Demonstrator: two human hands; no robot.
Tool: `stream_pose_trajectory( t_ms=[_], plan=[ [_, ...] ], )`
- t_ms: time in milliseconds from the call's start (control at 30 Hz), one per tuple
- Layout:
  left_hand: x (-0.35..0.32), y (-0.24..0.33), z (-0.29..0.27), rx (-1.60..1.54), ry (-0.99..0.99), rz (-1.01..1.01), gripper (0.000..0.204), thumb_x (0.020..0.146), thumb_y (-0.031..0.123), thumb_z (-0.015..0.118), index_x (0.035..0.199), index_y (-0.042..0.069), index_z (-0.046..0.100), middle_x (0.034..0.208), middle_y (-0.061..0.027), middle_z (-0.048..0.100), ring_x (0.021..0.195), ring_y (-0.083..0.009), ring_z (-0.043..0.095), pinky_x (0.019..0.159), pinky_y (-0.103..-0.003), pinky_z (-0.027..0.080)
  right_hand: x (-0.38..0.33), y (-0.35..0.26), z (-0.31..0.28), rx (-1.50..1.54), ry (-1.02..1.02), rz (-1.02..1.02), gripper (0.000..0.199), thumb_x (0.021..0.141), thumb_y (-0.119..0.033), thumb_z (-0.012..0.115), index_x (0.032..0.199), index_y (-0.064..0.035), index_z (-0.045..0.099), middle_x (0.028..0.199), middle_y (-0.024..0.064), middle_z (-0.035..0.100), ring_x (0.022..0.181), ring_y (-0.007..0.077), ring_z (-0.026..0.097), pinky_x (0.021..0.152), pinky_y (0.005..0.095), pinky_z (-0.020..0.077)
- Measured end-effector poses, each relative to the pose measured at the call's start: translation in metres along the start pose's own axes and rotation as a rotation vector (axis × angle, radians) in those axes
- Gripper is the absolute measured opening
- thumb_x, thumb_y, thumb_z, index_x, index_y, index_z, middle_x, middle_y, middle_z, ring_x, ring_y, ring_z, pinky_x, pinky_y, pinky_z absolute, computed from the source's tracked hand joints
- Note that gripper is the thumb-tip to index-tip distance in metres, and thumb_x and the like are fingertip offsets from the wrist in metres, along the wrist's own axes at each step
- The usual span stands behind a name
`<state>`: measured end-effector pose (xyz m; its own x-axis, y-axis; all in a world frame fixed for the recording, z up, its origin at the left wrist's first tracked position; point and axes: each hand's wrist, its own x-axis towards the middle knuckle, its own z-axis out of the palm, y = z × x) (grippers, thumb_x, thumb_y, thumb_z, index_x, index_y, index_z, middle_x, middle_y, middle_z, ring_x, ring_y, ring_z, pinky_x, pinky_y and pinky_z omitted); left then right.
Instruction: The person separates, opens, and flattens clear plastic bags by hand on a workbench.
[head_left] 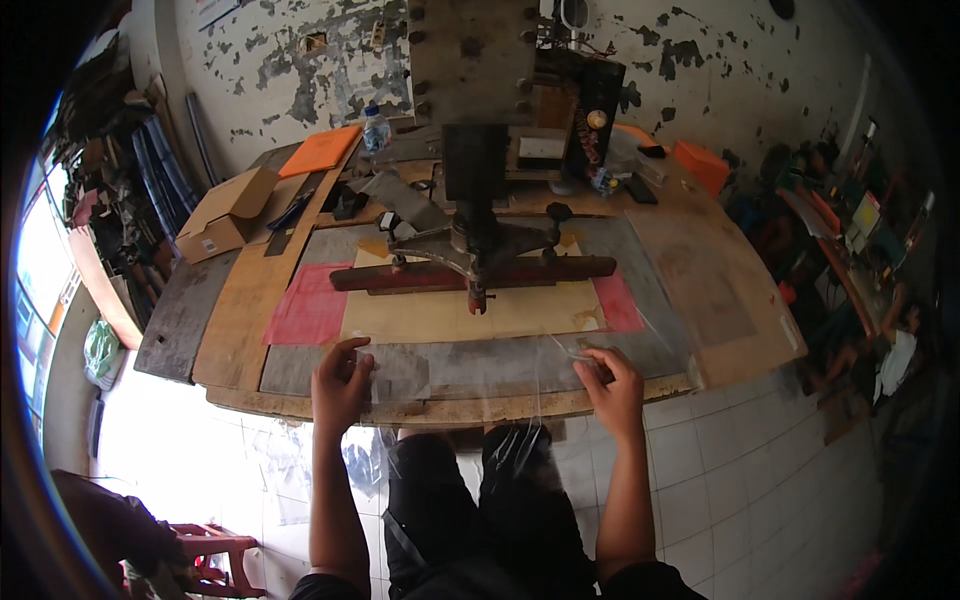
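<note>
- Film position: clear plastic film spans the space between both hands, at the near edge of the worktable, its lower part apparently hanging over the dark-trousered legs
- Risk 1: film could fold or crease, since it is thin and limp and seems held only near its upper corners
- Risk 2: the hanging part could snag on the table's rough front edge if drawn forward
- Risk 3: film could lie askew on the cream sheet if one hand leads the other; transparency makes its edges hard to judge
- Risk 4: fingers could be pinched if brought under the red press bar while it descends; both hands are clear of it
- Right hand: narrow pinch, thumb and fingertips at the film's upper edge
- Left hand: thumb and index finger curved close, small gap; cannot tell whether film is gripped there
</note>
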<state>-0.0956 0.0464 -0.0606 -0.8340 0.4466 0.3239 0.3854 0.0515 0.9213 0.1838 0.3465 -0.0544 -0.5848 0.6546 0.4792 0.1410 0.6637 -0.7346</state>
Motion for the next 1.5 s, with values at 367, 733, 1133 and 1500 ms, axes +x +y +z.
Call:
stream_pose_trajectory(
  t_ms=[367, 733, 1133, 1500],
  plan=[
    [0.004, -0.001, -0.005, 0.002, -0.053, 0.017, 0.027, 0.099, 0.009, 0.069, 0.125, 0.002, 0.070, 0.087, -0.0024, 0.070, 0.071, -0.0048, 0.060, 0.064, -0.023, 0.048, -0.001, 0.007, 0.003, 0.025, 0.015, -0.018, 0.026, 0.094, -0.026, 0.080, 0.108, -0.0046, 0.075, 0.094, 0.0085, 0.074, 0.076, 0.0210, 0.069, 0.072, 0.0341, 0.0543],
    [0.007, -0.004, -0.006, 0.045, -0.045, 0.052, 0.027, 0.096, 0.009, 0.072, 0.122, 0.003, 0.071, 0.090, -0.0053, 0.073, 0.069, -0.0065, 0.062, 0.062, -0.024, 0.049, 0.000, 0.013, 0.004, 0.030, 0.039, -0.096, 0.030, 0.095, -0.032, 0.078, 0.107, -0.0051, 0.074, 0.093, 0.0089, 0.073, 0.073, 0.0234, 0.068, 0.068, 0.0366, 0.0540],
    [0.002, 0.000, 0.001, -0.014, -0.012, -0.039, 0.025, 0.099, 0.008, 0.069, 0.123, 0.003, 0.069, 0.085, -0.0042, 0.071, 0.062, -0.0052, 0.059, 0.053, -0.023, 0.046, 0.001, 0.010, 0.001, 0.039, 0.044, -0.089, 0.025, 0.094, -0.027, 0.079, 0.108, -0.0066, 0.074, 0.090, 0.0063, 0.069, 0.069, 0.0196, 0.064, 0.066, 0.0340, 0.0514],
    [-0.001, 0.009, 0.004, 0.038, -0.011, -0.113, 0.024, 0.098, 0.003, 0.068, 0.122, 0.001, 0.068, 0.084, -0.0007, 0.064, 0.076, -0.0071, 0.062, 0.068, -0.024, 0.047, 0.002, 0.002, -0.006, -0.010, -0.038, -0.098, 0.028, 0.094, -0.024, 0.078, 0.115, -0.0063, 0.072, 0.100, 0.0090, 0.071, 0.075, 0.0245, 0.068, 0.071, 0.0372, 0.0548]
  ],
)
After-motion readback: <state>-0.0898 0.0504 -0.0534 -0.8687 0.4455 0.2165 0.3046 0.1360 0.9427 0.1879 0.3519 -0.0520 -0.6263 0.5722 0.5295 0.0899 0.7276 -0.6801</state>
